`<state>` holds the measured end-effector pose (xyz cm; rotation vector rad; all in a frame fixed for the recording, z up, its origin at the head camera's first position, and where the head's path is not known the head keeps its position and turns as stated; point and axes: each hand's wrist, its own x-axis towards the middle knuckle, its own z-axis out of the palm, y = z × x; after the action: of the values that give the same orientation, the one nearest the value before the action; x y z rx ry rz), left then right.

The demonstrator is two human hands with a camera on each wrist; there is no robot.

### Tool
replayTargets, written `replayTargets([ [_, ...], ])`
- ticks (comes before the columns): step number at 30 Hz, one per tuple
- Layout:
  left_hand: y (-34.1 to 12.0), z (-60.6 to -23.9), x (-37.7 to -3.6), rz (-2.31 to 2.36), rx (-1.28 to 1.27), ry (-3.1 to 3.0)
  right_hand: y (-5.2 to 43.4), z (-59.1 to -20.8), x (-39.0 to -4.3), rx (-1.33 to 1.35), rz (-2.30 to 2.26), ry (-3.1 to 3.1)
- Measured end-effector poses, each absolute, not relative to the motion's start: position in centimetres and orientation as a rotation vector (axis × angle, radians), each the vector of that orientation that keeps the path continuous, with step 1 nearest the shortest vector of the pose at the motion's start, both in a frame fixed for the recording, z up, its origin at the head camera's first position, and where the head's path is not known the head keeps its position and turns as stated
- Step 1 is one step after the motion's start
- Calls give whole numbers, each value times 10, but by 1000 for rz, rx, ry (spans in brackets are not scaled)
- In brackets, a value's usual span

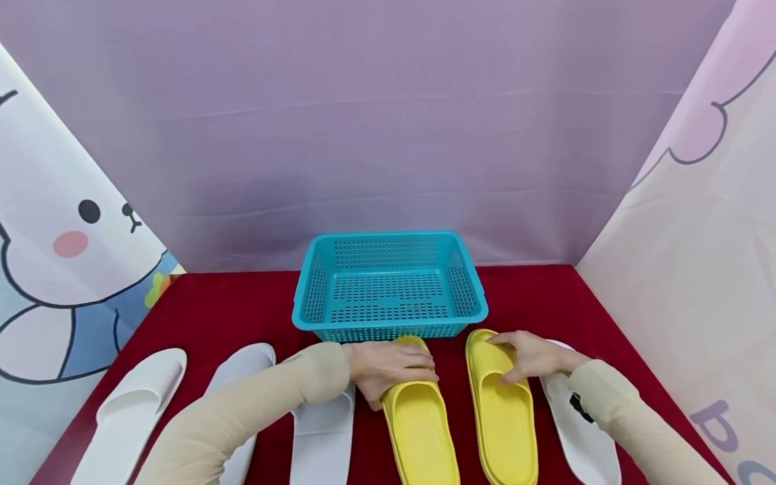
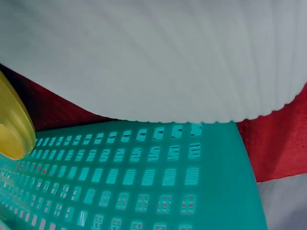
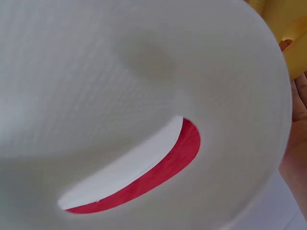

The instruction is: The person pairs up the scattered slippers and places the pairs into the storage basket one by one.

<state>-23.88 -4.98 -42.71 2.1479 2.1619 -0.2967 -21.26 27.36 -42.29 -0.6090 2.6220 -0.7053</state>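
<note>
In the head view my left hand (image 1: 394, 367) lies across the strap of a yellow slipper (image 1: 421, 431) and grips it, thumb at its left side. My right hand (image 1: 533, 353) holds the strap of a second yellow slipper (image 1: 506, 431), one finger over the top and the thumb by the foot opening. Both slippers lie toe-first toward a blue plastic basket (image 1: 388, 313). The left wrist view has a yellow slipper (image 2: 14, 124) at its left edge. Part of my right hand (image 3: 298, 139) shows at the edge of the right wrist view.
White slippers lie to either side: one at far left (image 1: 136, 404), one partly under my left sleeve (image 1: 242, 367), one beside my left hand (image 1: 324, 438), one under my right wrist (image 1: 582, 438). A red cloth (image 1: 533, 289) covers the table; printed curtains surround it.
</note>
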Motion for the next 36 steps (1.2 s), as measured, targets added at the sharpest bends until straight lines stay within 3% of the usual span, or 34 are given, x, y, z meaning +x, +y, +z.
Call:
replayTargets([
  [36, -72, -384, -185, -360, 2149, 2537, 307, -364, -177, -568, -679, 2858],
])
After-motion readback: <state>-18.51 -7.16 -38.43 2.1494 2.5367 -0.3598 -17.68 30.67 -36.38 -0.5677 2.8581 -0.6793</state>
